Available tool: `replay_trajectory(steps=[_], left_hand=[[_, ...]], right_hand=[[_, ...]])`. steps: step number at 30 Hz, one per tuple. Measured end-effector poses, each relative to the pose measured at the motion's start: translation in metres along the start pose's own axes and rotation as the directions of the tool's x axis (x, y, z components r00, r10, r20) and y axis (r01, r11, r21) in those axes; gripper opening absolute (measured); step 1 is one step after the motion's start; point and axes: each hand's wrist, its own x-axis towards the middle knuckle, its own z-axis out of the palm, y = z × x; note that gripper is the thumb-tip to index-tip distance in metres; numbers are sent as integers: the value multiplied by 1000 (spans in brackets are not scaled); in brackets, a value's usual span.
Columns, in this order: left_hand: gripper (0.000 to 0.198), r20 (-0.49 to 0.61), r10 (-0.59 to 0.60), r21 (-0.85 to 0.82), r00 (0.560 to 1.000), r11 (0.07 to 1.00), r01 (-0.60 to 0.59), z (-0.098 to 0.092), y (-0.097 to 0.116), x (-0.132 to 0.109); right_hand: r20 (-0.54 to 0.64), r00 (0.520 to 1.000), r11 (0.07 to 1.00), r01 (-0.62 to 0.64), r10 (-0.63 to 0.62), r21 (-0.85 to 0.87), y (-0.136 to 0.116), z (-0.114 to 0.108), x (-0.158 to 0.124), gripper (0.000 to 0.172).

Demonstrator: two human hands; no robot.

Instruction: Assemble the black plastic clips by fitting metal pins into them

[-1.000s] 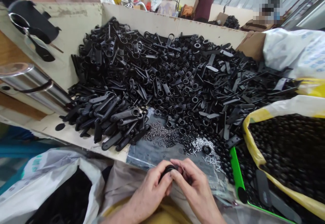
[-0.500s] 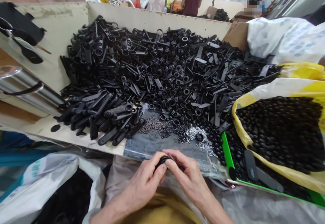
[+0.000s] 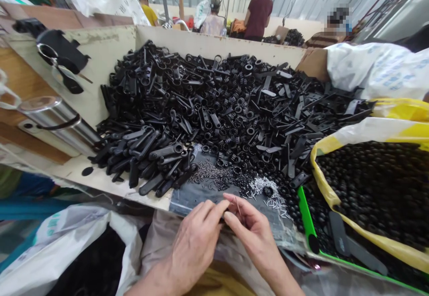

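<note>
My left hand and my right hand meet over the near edge of the worktop, fingers closed around a small black part. Fingers cover most of that part, so its exact kind cannot be made out. A thin reddish-brown strand or rod shows by the fingers of my right hand. Just beyond my hands lie small brownish pins, tiny black pieces and a heap of silvery metal pins.
A large pile of black plastic parts fills the walled bin. Black handles lie left, near a steel flask. At right are a green tray and a yellow-rimmed bag. An open white sack stands lower left. People work behind.
My left hand has turned over the black part, whose round shape showed between my thumbs before and is now mostly covered. The camera view has tilted up and shifted left.
</note>
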Motion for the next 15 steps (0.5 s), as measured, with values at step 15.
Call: replay_trajectory(steps=[15], left_hand=[[97, 455, -349, -710, 819, 412, 571, -11, -9, -4]], right_hand=[[262, 963, 990, -24, 60, -137, -6, -4, 26, 41]])
